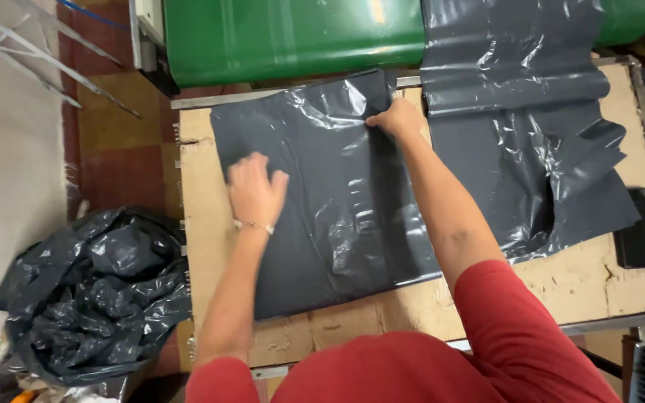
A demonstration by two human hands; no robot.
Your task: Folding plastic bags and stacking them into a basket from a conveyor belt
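Left hand (254, 192) w/ flat released grip presses the grey plastic bag (322, 186) onto the table (584, 280), right hand (397, 119) pinches its top edge, looks mid-smoothing imo, next needs even pull away from the pinch.

Small workshop or packing area for plastic bags. Worn cardboard-covered worktable (576, 283) with metal edging, grey plastic sheets (352, 186) spread across it. Green machine body (293, 37) behind table, more grey film (509, 60) hanging from it. Crumpled heap of dark plastic (91, 298) on floor; red-and-yellow chequered tiles (121, 142).
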